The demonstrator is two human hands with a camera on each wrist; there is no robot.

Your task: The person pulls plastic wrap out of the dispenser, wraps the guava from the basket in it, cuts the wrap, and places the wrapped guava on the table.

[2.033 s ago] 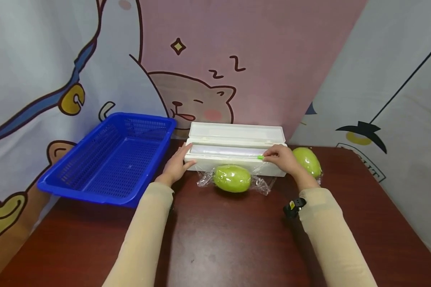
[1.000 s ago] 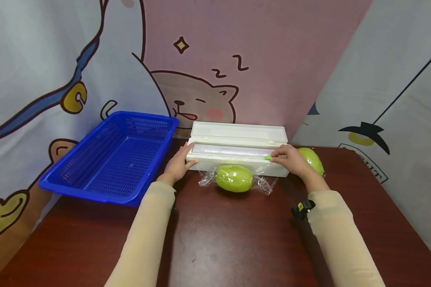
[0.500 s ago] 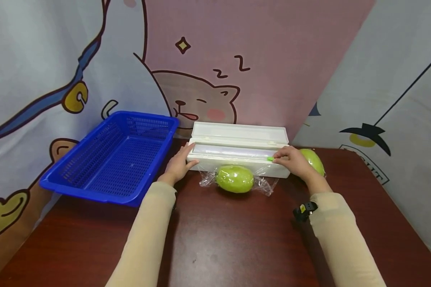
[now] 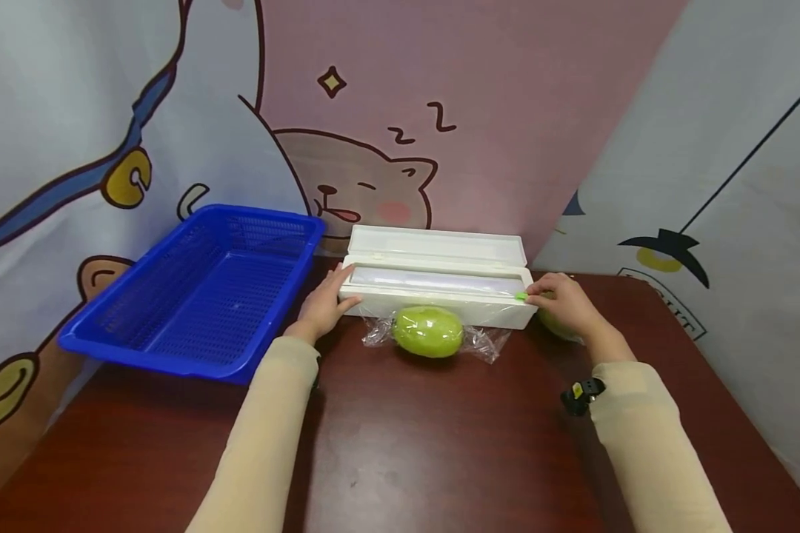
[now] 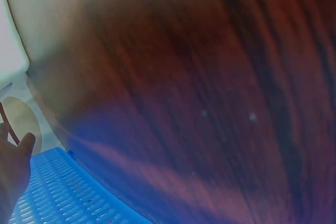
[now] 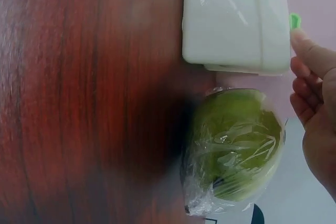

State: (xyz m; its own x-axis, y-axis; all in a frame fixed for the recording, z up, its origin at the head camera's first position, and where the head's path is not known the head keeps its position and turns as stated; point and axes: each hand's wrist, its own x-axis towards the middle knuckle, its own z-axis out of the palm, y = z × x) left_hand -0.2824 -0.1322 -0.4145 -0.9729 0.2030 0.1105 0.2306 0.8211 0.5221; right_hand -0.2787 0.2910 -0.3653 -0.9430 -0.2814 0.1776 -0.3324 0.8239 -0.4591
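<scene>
A long white cling film box (image 4: 433, 303) stands at the back of the table with its lid up and a roll of film inside. My left hand (image 4: 323, 305) rests on its left end, thumb against the front. At the right end of the front edge, my right hand (image 4: 563, 302) pinches a small green slider (image 4: 521, 296) between thumb and fingers. A green fruit wrapped in clear film (image 4: 428, 332) lies before the box, its film ends bunched at both sides. Another wrapped green fruit (image 6: 236, 145) sits beside the box's right end, partly hidden by the right hand in the head view.
A blue plastic basket (image 4: 153, 363) with perforated sides stands left of the box, close to the left hand. The dark red-brown wooden table (image 4: 440, 444) runs back to a cartoon-printed cloth (image 4: 507, 111) right behind the box.
My right hand has slid the green slider rightward along the box's front edge to its right end, now covering much of the right fruit. The left hand has stayed on the box.
</scene>
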